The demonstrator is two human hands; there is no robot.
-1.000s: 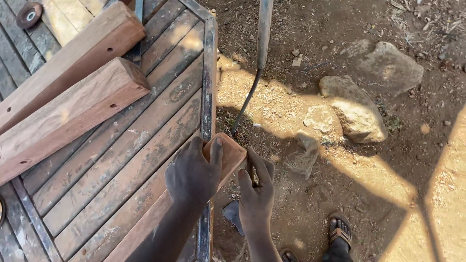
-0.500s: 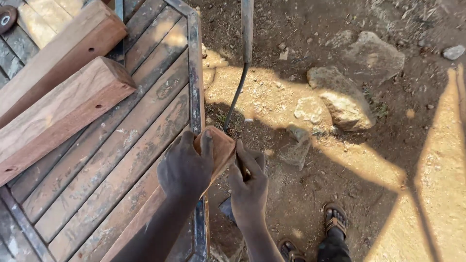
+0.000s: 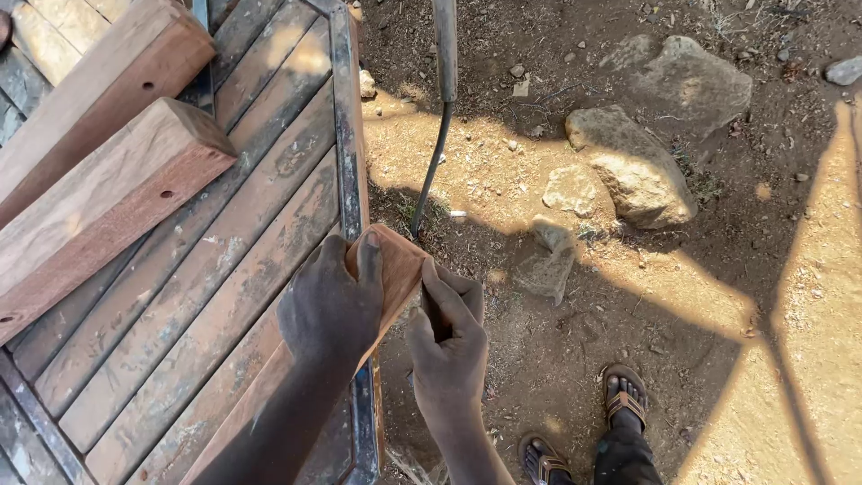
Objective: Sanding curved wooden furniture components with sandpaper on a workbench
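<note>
A long reddish wooden plank (image 3: 393, 260) lies on the slatted workbench (image 3: 206, 269), its end sticking out past the bench's metal edge. My left hand (image 3: 330, 310) presses down on that end, fingers curled over the top. My right hand (image 3: 447, 346) is beside the plank's end, off the bench, fingers closed around a small dark object that I cannot make out. The thumb of the right hand touches the plank's side.
Two thick wooden beams (image 3: 108, 193) lie on the bench at upper left. A curved metal rod (image 3: 440, 117) stands in the dirt beyond the plank. Several rocks (image 3: 633, 175) lie on the ground to the right. A sandalled foot (image 3: 624, 395) shows at the bottom.
The view has shifted slightly, so the bench and hands sit a little further left. Both hands stay on the plank's end; my right hand has drawn closer to it.
</note>
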